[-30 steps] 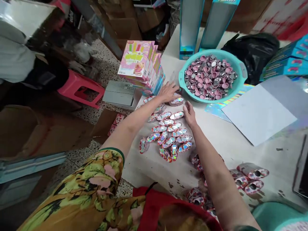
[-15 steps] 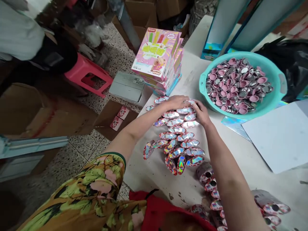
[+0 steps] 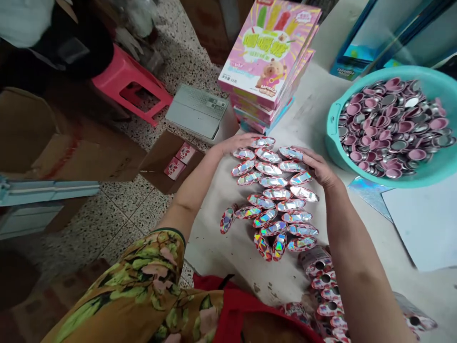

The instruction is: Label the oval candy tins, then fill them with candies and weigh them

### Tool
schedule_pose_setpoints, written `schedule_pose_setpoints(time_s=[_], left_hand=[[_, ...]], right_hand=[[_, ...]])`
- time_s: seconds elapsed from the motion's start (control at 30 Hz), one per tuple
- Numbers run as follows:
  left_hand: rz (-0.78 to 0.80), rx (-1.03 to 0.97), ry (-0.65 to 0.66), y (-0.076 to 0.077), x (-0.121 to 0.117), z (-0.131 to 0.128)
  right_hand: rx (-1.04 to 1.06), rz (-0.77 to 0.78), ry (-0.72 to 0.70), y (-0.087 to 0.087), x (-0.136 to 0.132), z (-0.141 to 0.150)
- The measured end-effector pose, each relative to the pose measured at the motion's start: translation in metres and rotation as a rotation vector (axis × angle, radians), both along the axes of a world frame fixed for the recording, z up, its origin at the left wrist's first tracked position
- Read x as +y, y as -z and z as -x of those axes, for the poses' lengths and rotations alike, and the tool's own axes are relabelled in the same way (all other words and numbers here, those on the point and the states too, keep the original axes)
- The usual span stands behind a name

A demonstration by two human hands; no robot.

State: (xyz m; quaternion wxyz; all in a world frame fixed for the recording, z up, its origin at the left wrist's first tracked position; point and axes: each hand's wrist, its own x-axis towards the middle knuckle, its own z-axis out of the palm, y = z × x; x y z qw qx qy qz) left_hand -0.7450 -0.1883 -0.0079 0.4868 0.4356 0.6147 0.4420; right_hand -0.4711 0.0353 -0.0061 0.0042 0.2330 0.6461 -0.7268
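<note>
A cluster of oval containers (image 3: 277,194) stands on the white table, their shiny holographic ends facing up and red patterned rims showing. My left hand (image 3: 238,143) lies along the far left of the cluster, fingers stretched out and touching the outer containers. At the far right side, my right hand (image 3: 317,166) rests against the containers with its fingers extended; part of them is hidden behind the tops. Under my right forearm are more oval containers (image 3: 326,294), with dark round holes in their ends.
A turquoise basin (image 3: 333,128) of pink-and-silver caps (image 3: 392,126) stands at right. Stacked pink boxes (image 3: 264,57) are behind the cluster. White sheets (image 3: 424,228) lie on the right. Left on the floor are a pink stool (image 3: 134,83), an open carton (image 3: 157,164) and a seated person.
My hands were close together at the far end of the cluster; now they have parted to its left and right sides. The view has moved nearer, and the far containers sit in tighter rows.
</note>
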Motion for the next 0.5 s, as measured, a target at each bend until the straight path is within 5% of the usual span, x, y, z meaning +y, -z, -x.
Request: schedule_pose_setpoints(time_s=[0.1,0.2,0.5], left_hand=[[0.002,-0.125,0.025,0.004,0.009,-0.003],[-0.038,-0.174,-0.042,0.007,-0.014,-0.012],[0.084,-0.126,-0.492,0.013,-0.167,-0.062]], right_hand=[[-0.029,-0.086,-0.023,-0.007,-0.019,0.003],[-0.061,-0.118,-0.064,-0.014,-0.039,0.006],[0.014,-0.231,-0.503,-0.007,-0.087,0.050]])
